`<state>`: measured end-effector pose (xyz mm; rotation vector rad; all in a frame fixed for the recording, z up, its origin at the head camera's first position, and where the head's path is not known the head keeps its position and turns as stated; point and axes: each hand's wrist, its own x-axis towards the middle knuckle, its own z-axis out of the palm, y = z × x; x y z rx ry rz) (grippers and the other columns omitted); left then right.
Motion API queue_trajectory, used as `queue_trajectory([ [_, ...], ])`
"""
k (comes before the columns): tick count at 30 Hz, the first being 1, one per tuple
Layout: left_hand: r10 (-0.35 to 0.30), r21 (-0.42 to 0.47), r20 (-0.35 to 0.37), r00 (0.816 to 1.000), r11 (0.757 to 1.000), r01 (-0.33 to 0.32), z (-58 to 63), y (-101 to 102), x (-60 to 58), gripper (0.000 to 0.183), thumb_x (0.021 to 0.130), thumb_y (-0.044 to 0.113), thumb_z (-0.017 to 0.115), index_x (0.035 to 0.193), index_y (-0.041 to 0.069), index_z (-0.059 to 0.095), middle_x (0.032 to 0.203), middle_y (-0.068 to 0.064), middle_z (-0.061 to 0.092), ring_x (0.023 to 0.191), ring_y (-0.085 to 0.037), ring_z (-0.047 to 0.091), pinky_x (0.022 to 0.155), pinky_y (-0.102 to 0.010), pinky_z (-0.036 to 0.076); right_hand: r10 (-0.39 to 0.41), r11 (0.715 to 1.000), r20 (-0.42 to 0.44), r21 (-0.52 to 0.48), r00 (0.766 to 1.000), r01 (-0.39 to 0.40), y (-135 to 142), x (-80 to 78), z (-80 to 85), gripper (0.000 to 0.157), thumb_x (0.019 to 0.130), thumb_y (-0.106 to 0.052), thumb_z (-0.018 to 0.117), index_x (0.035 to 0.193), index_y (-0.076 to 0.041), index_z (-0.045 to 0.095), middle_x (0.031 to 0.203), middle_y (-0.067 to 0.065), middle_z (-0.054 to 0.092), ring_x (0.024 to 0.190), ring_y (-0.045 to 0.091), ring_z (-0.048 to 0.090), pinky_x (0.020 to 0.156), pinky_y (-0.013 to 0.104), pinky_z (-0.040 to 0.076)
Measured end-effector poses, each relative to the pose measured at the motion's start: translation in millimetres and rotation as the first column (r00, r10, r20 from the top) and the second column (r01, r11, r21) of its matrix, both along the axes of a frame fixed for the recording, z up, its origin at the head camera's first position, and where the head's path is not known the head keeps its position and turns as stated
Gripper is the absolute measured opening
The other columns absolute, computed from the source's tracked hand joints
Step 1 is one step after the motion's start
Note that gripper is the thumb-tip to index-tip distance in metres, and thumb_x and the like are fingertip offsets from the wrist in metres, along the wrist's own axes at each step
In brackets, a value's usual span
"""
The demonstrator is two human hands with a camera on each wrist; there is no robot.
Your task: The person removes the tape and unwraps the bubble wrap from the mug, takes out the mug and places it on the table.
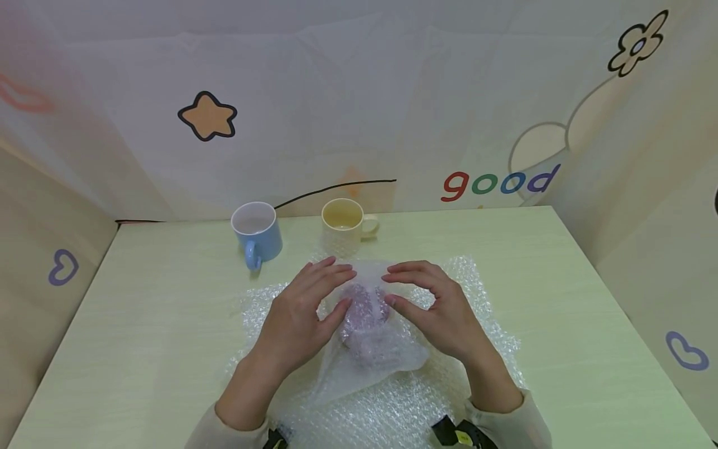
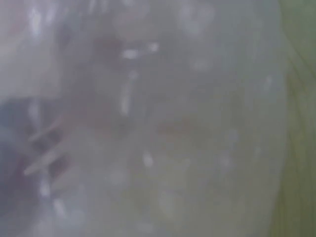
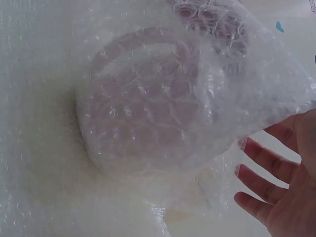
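A pinkish mug [image 3: 140, 111] lies under bubble wrap [image 1: 373, 355], its handle showing through the layer in the right wrist view. From the head view the mug is a purplish shape at the middle of the sheet. My left hand [image 1: 305, 305] is on its left side, fingers spread and thumb tip at the wrapped mug. On the opposite side is my right hand [image 1: 440, 305], fingers loosely bent and thumb tip close to the wrap. Blurred bubble wrap [image 2: 197, 123] fills most of the left wrist view, and the left hand is not distinct there.
A blue mug [image 1: 263, 237] stands at the back left of the table [image 1: 561, 312]. To its right is a yellow mug [image 1: 343, 218], its lower front overlapped by the wrap's far edge. Behind the table hangs a printed cloth [image 1: 336, 93].
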<state>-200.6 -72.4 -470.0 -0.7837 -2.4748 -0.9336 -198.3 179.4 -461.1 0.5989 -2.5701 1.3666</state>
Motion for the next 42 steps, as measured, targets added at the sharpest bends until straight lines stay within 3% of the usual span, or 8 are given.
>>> queue_trajectory([
  [14, 0.022, -0.001, 0.003, 1.000, 1.000, -0.022, 3.6, -2.9, 0.4, 0.047, 0.090, 0.020, 0.082, 0.134, 0.016, 0.068, 0.141, 0.000, 0.067, 0.141, -0.024, 0.056, 0.120, -0.046, 0.041, -0.015, 1.000, -0.007, -0.008, 1.000, 0.015, 3.4, -1.0, 1.0, 0.033, 0.089, -0.013, 0.082, 0.121, -0.021, 0.075, 0.134, 0.000, 0.068, 0.132, 0.018, 0.058, 0.110, 0.053, 0.048],
  [21, 0.025, 0.026, 0.004, 1.000, 0.999, -0.025, 4.3, -5.2, -0.5, 0.051, 0.088, 0.020, 0.083, 0.137, 0.017, 0.067, 0.146, 0.001, 0.064, 0.141, -0.024, 0.056, 0.114, -0.046, 0.049, -0.031, 0.999, 0.000, -0.012, 1.000, 0.031, 5.6, -1.2, 1.6, 0.034, 0.090, -0.012, 0.081, 0.122, -0.018, 0.075, 0.135, 0.003, 0.066, 0.132, 0.021, 0.057, 0.110, 0.055, 0.046],
  [31, 0.016, 0.055, -0.032, 0.999, 0.998, -0.015, 4.1, -6.5, -2.0, 0.051, 0.087, 0.017, 0.084, 0.135, 0.016, 0.067, 0.142, -0.001, 0.065, 0.138, -0.024, 0.058, 0.110, -0.045, 0.053, -0.044, 0.999, 0.016, -0.010, 0.999, 0.044, 8.3, -1.8, 2.3, 0.034, 0.090, -0.015, 0.081, 0.123, -0.020, 0.074, 0.136, -0.002, 0.065, 0.132, 0.019, 0.057, 0.110, 0.055, 0.046],
  [42, 0.019, 0.043, -0.022, 1.000, 0.999, -0.018, 4.1, -7.6, -2.3, 0.050, 0.087, 0.017, 0.084, 0.134, 0.017, 0.068, 0.142, 0.000, 0.066, 0.136, -0.022, 0.059, 0.106, -0.043, 0.055, -0.039, 0.999, 0.021, -0.007, 0.999, 0.039, 9.5, -1.8, 2.5, 0.035, 0.090, -0.015, 0.081, 0.123, -0.020, 0.074, 0.135, 0.005, 0.066, 0.131, 0.019, 0.057, 0.109, 0.056, 0.047],
])
